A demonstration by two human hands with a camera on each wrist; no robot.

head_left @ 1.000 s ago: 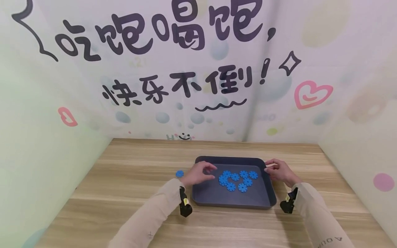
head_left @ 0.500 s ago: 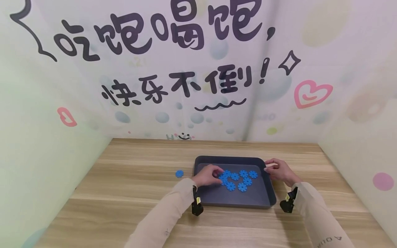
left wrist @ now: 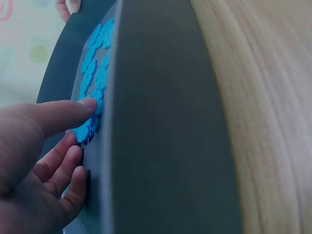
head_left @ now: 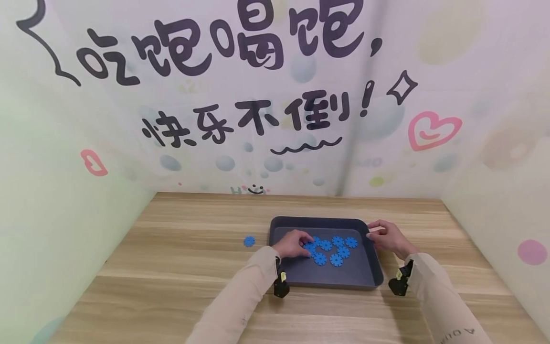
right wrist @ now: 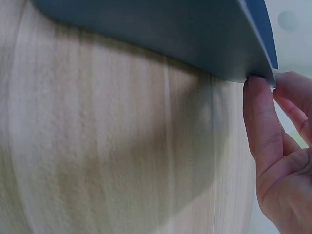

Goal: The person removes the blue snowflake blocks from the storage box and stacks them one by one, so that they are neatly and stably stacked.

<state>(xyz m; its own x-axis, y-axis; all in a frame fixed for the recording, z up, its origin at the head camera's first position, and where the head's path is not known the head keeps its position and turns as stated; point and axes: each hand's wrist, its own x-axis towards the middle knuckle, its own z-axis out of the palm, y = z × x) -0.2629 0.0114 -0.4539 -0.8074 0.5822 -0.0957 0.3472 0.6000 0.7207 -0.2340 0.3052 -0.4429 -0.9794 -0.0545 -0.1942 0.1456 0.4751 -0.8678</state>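
Note:
My left hand (head_left: 292, 244) reaches over the left wall of the dark grey tray (head_left: 279, 277). Its thumb and fingers pinch at a blue notched building disc (left wrist: 84, 132) on the left of a loose cluster; the index finger is mostly hidden in the left wrist view. Several more flat blue discs (head_left: 336, 260), slotted round their edges, lie on the tray floor to the right. At the tray's far right side, my right hand (head_left: 388, 237) grips the rim, with fingers on both sides of the wall (right wrist: 214, 44) in the right wrist view.
One more blue disc (head_left: 249, 241) lies on the wooden table (head_left: 180, 267), left of the tray. A printed cloth wall (head_left: 215, 162) stands along the table's back edge, with pale walls at both sides.
My left hand has moved right, from over the tray's left side to the left discs, and its fingers have closed in. My right hand has stayed at the rim; the tray has not moved.

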